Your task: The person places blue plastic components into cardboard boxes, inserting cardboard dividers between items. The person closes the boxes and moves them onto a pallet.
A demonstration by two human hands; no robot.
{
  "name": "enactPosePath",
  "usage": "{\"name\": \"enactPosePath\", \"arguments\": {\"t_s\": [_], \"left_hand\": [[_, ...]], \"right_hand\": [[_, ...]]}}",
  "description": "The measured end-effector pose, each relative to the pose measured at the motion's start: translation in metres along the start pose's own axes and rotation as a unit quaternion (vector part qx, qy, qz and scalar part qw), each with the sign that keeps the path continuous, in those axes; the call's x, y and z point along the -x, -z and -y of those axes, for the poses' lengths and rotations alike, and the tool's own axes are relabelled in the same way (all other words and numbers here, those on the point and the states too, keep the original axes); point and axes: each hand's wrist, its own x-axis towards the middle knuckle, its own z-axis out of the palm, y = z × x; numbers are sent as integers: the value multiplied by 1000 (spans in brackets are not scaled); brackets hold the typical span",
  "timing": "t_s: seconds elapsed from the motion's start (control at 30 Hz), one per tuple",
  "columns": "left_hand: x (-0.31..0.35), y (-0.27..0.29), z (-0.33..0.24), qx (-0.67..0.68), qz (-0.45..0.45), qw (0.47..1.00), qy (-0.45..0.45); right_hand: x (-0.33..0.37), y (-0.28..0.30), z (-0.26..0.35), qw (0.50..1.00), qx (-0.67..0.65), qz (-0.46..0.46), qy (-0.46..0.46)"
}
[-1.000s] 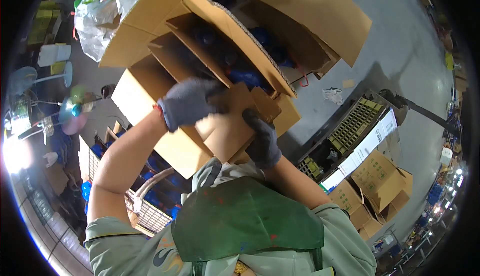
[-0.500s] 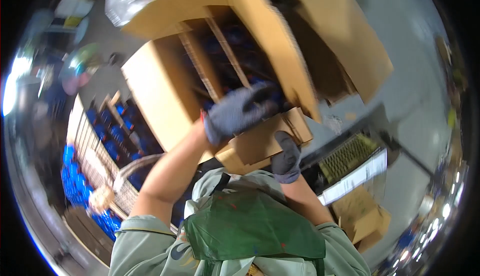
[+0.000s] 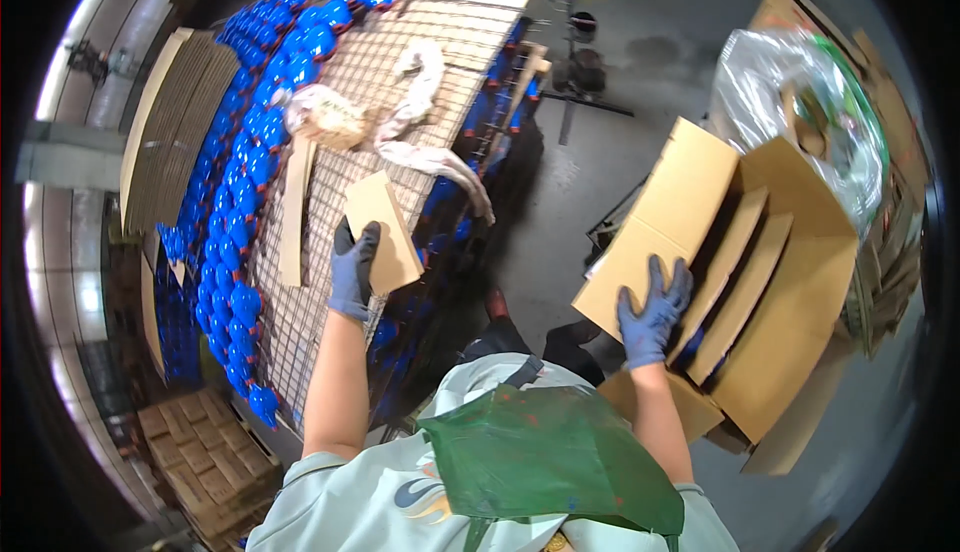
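My left hand, in a grey-blue glove, grips a small block of tan cardboard over a wire mesh rack top. Its thumb lies across the cardboard's face. On the right stands an open cardboard box with upright cardboard dividers inside. Bits of blue show low between the dividers; the rest of the contents is hidden. My right hand, gloved too, lies with fingers spread on the box's near-left flap.
Rows of shiny blue rounded parts line the rack's left side. A strip of cardboard and a crumpled pale cloth lie on the mesh. Stacked cardboard sheets stand at far left. A clear plastic bag sits behind the box.
The view has turned left, so the box now appears at right and the rack in front. My left hand has left the box opening and holds cardboard; my right hand has come onto the flap.
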Motion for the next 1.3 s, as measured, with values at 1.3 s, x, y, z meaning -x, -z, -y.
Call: {"name": "enactPosePath", "arguments": {"t_s": [1.3], "left_hand": [[142,-181,-46,31,578,772,263]], "right_hand": [[-48,97,-46,597,-786,-104,-119]]}}
